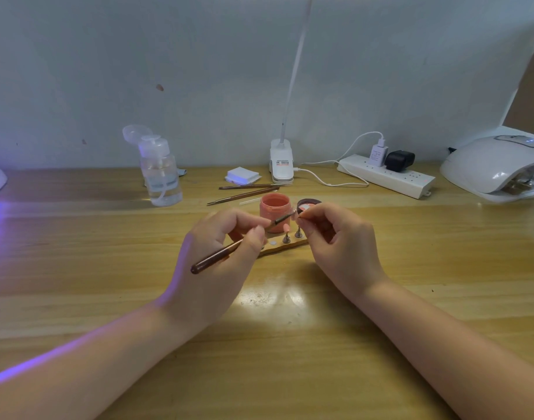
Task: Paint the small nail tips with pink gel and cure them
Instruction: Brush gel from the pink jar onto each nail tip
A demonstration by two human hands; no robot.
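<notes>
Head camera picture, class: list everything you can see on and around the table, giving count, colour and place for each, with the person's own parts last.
Table: one, light wood, fills the lower frame.
Gel jar: one, pink, open, centre.
Jar lid: one, dark, just right of the jar.
Nail stand: one, wooden, between the hands, with small pegs.
Painted nail tip: one, pink, on a peg.
Brush: one, brown, in the left hand.
Spare brushes: two, brown, behind the jar.
Pump bottle: one, clear, back left.
Wipes: one stack, white, back centre.
Clip lamp: one, white, back centre.
Power strip: one, white, back right.
Curing lamp: one, white, far right.
Left hand: grips the brush.
Right hand: pinches something small, hard to make out.
</notes>
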